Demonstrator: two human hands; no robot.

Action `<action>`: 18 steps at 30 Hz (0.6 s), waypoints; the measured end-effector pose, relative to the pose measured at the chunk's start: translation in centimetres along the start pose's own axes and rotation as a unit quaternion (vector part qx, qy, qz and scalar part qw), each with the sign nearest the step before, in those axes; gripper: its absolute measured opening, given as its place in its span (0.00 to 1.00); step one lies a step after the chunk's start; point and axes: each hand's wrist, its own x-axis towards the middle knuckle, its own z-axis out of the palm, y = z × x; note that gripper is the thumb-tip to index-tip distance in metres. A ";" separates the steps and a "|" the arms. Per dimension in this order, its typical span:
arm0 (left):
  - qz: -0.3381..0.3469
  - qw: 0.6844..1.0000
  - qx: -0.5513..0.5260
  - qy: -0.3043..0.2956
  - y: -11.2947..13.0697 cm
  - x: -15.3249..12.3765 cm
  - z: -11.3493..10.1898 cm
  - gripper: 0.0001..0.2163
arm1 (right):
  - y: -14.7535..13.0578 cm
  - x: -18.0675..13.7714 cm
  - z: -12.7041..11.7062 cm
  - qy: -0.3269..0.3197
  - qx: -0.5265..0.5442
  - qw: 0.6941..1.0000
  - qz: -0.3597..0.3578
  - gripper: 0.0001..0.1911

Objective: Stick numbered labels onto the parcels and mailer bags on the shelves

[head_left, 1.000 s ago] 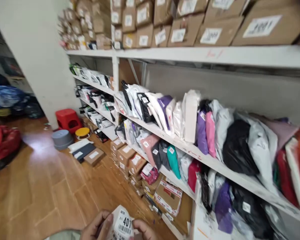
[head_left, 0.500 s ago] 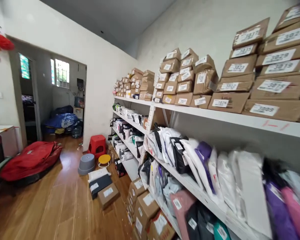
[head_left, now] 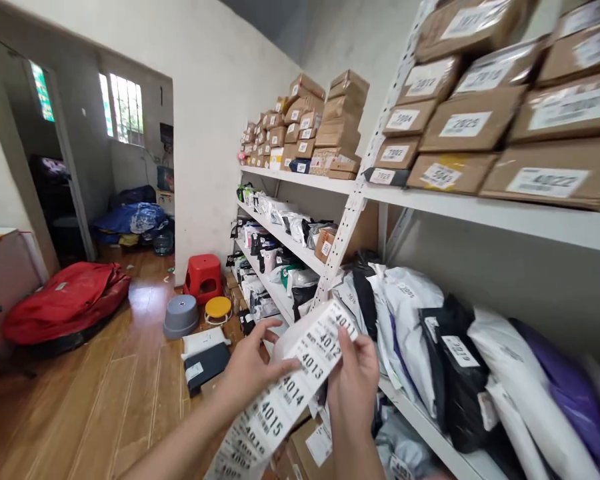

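A long white strip of number labels [head_left: 273, 417] runs diagonally in front of me, with printed numbers such as 4011 to 4015. My left hand [head_left: 257, 363] is closed on its left side, thumb pressed on the strip beside 4013 and fingers curled behind it. On the other side my right hand [head_left: 355, 377] pinches the strip's upper end near 4011 and 4012, thumb on the front. The strip's lower part hangs down toward the bottom edge of the view. Behind the hands, white and black parcel bags [head_left: 460, 350] stand on the shelf.
White metal racks [head_left: 347, 227] line the right side, with labelled cardboard boxes [head_left: 465, 127] on top. On the wooden floor stand a red stool [head_left: 203, 270], a grey stool [head_left: 180, 317], a yellow stool [head_left: 218, 309] and parcels [head_left: 207, 367]. A large red bag [head_left: 70, 303] lies left.
Both hands and the label strip have come into view from below. The view has moved closer to the far rack, so the shelves appear larger and shifted right.
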 end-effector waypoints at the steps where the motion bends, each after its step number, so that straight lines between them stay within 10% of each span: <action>1: -0.002 1.000 -0.023 -0.017 -0.7 1.6 -1.1 0.27 | 0.7 1.5 1.9 0.003 0.005 1.000 -0.014 0.25; 10: 0.053 0.980 0.032 -0.187 -7.1 15.7 -12.9 0.22 | 2.3 14.0 15.0 0.057 -0.013 0.939 -0.339 0.11; 18: -0.058 0.978 -0.006 -0.199 -18.6 30.9 -25.5 0.22 | 0.2 19.6 18.4 0.195 -0.055 0.835 -0.511 0.21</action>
